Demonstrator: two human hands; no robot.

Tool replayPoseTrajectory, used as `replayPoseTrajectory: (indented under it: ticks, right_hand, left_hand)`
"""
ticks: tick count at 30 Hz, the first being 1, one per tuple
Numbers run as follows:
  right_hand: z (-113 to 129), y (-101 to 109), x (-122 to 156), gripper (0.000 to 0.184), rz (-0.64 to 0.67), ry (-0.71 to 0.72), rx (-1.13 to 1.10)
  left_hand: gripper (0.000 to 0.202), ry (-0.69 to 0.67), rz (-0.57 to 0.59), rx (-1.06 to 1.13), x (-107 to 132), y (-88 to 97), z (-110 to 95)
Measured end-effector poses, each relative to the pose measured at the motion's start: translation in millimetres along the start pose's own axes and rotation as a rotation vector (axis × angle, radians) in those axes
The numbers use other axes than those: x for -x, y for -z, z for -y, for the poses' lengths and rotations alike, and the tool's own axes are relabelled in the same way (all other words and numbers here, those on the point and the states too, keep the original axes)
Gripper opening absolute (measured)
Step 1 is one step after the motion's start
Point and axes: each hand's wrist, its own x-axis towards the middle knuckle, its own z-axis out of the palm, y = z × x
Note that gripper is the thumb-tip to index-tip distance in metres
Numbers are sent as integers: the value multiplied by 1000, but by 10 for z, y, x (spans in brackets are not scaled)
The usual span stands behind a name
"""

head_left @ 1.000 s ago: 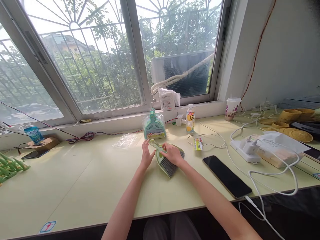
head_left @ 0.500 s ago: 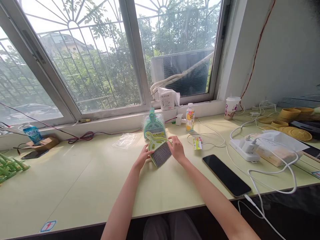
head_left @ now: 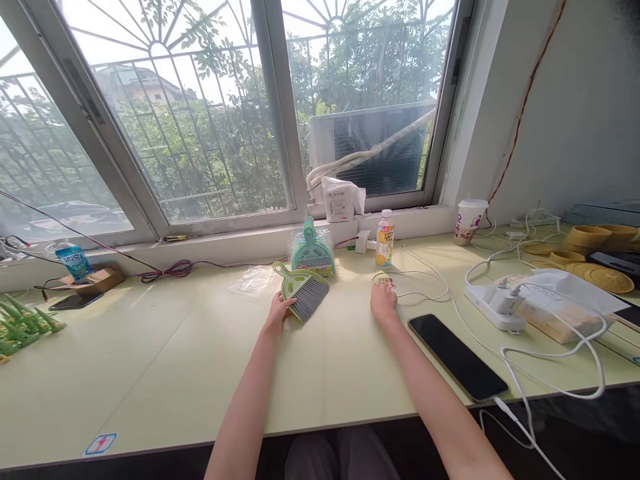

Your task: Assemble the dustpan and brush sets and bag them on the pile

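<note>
My left hand is closed on the lower left edge of a small light-green dustpan. A brush with grey bristles is nested in it, and the pair is tilted with the handle up and to the left. My right hand lies over a small printed label card on the table, its fingertips curled onto the card and covering most of it. Behind the green set stands a teal stack of dustpan and brush sets, partly in clear plastic.
A juice bottle stands behind my right hand. To the right are a black phone, a white power strip, loose cables and a paper cup. A clear plastic bag lies left of the dustpans.
My right hand has let go of the brush and dustpan set and moved right onto the label card. My left hand keeps the set, which has shifted slightly left.
</note>
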Motion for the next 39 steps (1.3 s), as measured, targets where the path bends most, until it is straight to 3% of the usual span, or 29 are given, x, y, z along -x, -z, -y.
replayPoseTrajectory:
  ticks: [4, 7, 9, 12, 15, 17, 21, 24, 30, 39]
  right_hand:
    - [-8, 39, -22, 47, -15, 3, -108]
    - [34, 92, -20, 54, -183, 59, -282]
    - [137, 136, 30, 57, -317, 220, -384]
    - [390, 198, 198, 51, -435, 594, -514]
    - [640, 235, 411, 43, -438, 881, -588]
    - [744, 243, 514, 40, -411, 986, -594]
    - [792, 227, 556, 31, -347, 975, -574]
    - [767, 206, 510, 26, -251, 923, -568]
    - [745, 184, 482, 23, -76, 839, -585]
    - [721, 199, 479, 20, -43, 825, -625]
  left_hand:
    - [46, -2, 17, 22, 6, -5, 5]
    - [47, 33, -11, 25, 9, -5, -11]
    - [49, 55, -28, 30, 11, -6, -27]
    - [51, 46, -17, 79, 22, -14, -49]
    - [50, 35, 72, 137, 44, -42, -49]
    - [49, 68, 152, 174, 63, -76, -34]
    - [49, 110, 330, 243, 117, -151, -18]
    - [51, 68, 406, 227, 162, -171, -38]
    - [59, -31, 391, 181, 158, -123, -30]
    - [55, -78, 379, 176, 104, -80, 16]
